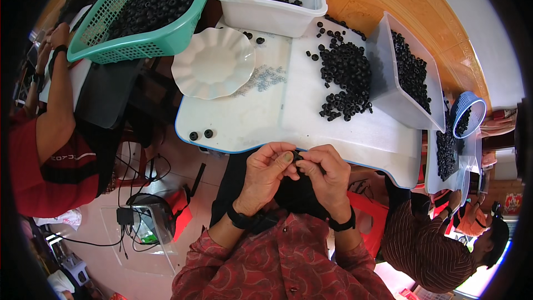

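Just off the table's near edge, my left hand [268, 171] and my right hand [327, 173] meet over my lap. Both are closed, fingertips pinching one small black ring-shaped part [296, 157] between them. The fingers cover most of it, so its exact kind does not show. Two similar black parts [201, 134] stand apart at the table's near left. A large heap of black parts [345, 75] is spread on the right half of the white table [244, 119]. A white scalloped plate [214, 64] lies at the left, with two more parts beside its rim.
A green basket [133, 50] full of black parts stands at far left. White tubs hold more, one at the back [266, 14] and one at right [391, 86]. Co-workers sit on both sides. A clear box with tangled cables [141, 225] is on the floor.
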`<state>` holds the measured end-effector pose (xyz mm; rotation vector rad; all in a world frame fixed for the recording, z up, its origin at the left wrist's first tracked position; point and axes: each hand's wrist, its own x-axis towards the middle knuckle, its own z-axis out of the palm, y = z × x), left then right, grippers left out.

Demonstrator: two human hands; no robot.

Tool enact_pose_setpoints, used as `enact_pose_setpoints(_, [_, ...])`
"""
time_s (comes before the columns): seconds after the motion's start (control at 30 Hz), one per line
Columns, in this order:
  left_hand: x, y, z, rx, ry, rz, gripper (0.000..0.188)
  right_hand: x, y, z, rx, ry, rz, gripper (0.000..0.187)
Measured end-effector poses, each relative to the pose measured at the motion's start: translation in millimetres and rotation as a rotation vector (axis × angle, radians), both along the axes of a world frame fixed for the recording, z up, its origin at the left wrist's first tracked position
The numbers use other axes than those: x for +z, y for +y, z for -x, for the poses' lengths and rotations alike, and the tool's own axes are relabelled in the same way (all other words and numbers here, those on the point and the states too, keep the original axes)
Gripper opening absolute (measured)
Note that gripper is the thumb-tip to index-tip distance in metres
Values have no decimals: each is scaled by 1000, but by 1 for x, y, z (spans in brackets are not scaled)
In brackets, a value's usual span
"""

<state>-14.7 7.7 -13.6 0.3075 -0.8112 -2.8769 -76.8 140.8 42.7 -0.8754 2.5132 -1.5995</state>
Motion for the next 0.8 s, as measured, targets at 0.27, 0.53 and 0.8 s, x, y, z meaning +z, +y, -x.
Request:
enact_pose_setpoints(0.27, [4,-2,-1,-41,9,81,17,9,16,22,205,-489,115,12])
enact_pose_setpoints(0.53, [10,-7,-2,-110,-31,269,14,15,19,29,231,-753,77,16])
enact_pose_setpoints(0.8, [4,-8,1,-97,6,221,15,12,17,29,214,-705,105,20])
